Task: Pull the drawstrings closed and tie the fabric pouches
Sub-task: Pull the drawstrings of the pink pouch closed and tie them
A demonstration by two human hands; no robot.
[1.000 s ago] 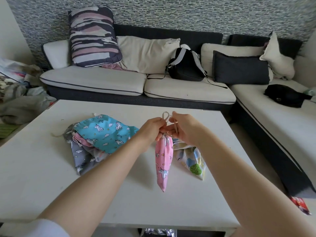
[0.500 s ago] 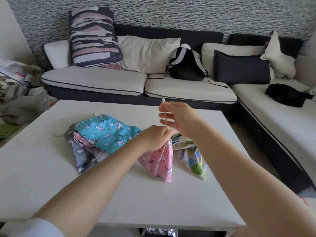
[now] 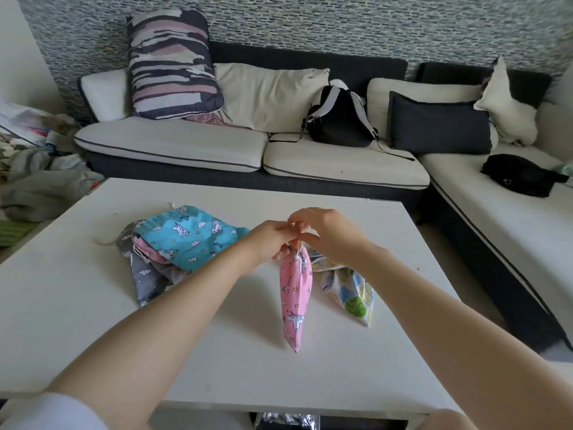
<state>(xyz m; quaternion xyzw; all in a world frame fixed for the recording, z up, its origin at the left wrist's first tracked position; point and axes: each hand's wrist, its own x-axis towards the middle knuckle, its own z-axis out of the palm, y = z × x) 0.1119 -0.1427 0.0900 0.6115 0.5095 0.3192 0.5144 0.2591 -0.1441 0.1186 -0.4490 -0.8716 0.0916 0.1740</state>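
Pink pouch hanging neck-up over near-centre of counter, mouth gathered tight, body narrow and limp, bottom tip at or just above surface (contact not resolvable). Held at neck by both hands. Left hand curled, fingers pinching at cinched neck. Right hand curled likewise, fingertips meeting left's directly above neck. Drawstring mostly hidden between fingers; knot formed or not: cannot tell. Judged step: tying cord on this pouch, closure itself apparently done.

Just right of pink pouch, partly behind it: pale pouch with tree print, flat on counter, neck end hidden under right wrist. Looks drawn narrow at top, probably finished; tie not visible.

Left, a little farther back: heap of pouches, blue unicorn pouch on top, grey pouch beneath, pink fabric edge showing between. Mouths appear slack and flat, loose cord end trailing off left side. Judged untreated. Count in heap uncertain, at least three.

Progress estimate: one pouch likely complete, one in hand near completion, heap remaining. Early to middle of task.

Beyond counter: sofa with light seat cushions, striped cushion, black backpack, dark cushion. Black bag on right-hand section. Clothes pile at far left
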